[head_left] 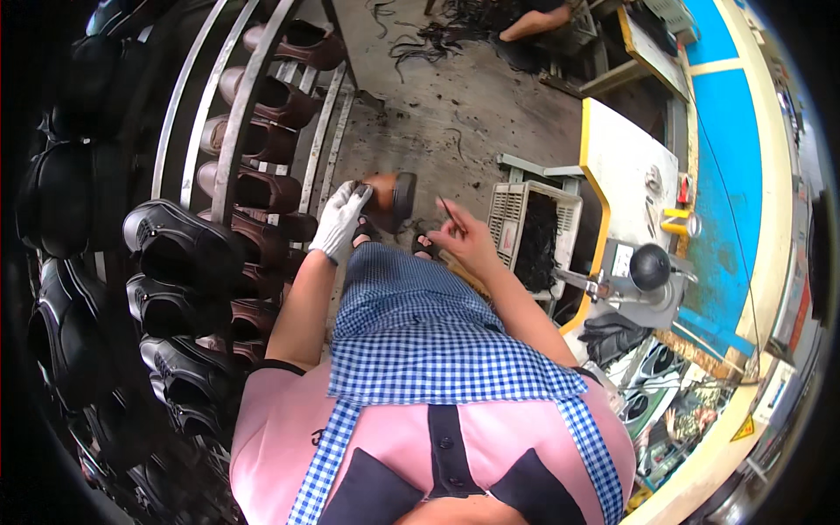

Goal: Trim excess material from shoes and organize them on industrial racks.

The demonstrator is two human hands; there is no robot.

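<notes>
My left hand [339, 219], in a white glove, is closed on a brown shoe [381, 191] with a dark sole. The shoe is tilted, its sole turned to the right, and slightly blurred. To its right, apart from it, my bare right hand [472, 243] pinches a thin dark stick-like thing [449, 210]. It points up and left, and I cannot make out its kind. Below both hands hangs my blue-and-white checked apron [411, 297].
Left stand metal racks [234, 114] with brown shoes [267, 140] and black shoes [179, 241]. Right is a white worktable [623, 157] with a yellow edge and a machine [647, 271]. A crate [503, 219] holds dark scraps. More scraps [446, 39] and another person's leg [535, 22] are ahead.
</notes>
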